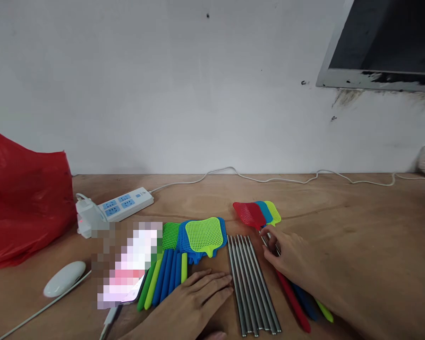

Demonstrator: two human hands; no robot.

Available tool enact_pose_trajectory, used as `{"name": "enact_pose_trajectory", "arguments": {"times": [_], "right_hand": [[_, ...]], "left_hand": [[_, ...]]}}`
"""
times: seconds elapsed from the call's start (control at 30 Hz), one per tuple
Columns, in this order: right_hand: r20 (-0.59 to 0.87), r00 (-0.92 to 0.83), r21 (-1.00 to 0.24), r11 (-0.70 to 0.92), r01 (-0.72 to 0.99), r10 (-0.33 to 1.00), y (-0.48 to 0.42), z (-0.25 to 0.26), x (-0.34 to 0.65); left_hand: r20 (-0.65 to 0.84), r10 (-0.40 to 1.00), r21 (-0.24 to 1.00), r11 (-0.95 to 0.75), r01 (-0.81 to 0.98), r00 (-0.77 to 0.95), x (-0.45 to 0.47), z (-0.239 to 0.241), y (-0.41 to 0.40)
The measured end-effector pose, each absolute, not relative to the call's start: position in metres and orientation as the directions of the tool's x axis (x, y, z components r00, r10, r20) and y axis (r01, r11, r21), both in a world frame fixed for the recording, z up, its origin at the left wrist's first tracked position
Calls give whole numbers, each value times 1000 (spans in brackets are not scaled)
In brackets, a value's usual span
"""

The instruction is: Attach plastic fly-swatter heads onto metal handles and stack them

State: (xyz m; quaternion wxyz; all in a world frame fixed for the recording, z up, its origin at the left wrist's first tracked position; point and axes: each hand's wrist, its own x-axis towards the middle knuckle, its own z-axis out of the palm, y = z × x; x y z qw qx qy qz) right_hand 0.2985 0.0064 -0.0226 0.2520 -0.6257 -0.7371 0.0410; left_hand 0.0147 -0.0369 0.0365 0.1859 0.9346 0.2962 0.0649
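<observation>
My left hand (201, 300) lies palm down on the table with its fingers stretched out. It sits between several foam-like handles (166, 278) in green, yellow-green and blue, and a row of several thin steel rods (255, 288). Above the handles rest mesh fly swatter heads: a yellow-green one (205, 234) on top of blue, with a green one (171, 235) beside them. On the right, my right hand (286, 250) curls its fingers around the metal shafts of fly swatters with red (250, 214), blue and yellow-green heads. Their handles (293, 302) stick out below, partly under my wrist.
A phone (132, 269), blurred out, lies left of the handles with a cable plugged in. Farther left are a white mouse-shaped object (64, 278), a power strip (127, 204) with a charger, and a red plastic bag (24, 203). A white cord (279, 180) runs along the wall.
</observation>
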Motion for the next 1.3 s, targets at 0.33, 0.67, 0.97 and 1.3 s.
{"name": "enact_pose_trajectory", "arguments": {"times": [0.33, 0.67, 0.97, 1.3], "right_hand": [[220, 75, -921, 181, 345, 973, 10, -6, 289], [14, 87, -997, 7, 78, 996, 7, -10, 286], [-190, 56, -941, -165, -294, 980, 5, -5, 285], [-134, -33, -896, -135, -422, 990, 2, 2, 279]], "left_hand": [[-61, 577, 349, -752, 559, 815, 16, 36, -35], [-69, 569, 317, -766, 558, 820, 20, 42, -37], [57, 539, 313, -809, 498, 840, 14, 33, -34], [206, 606, 305, -786, 538, 768, 15, 23, -35]]}}
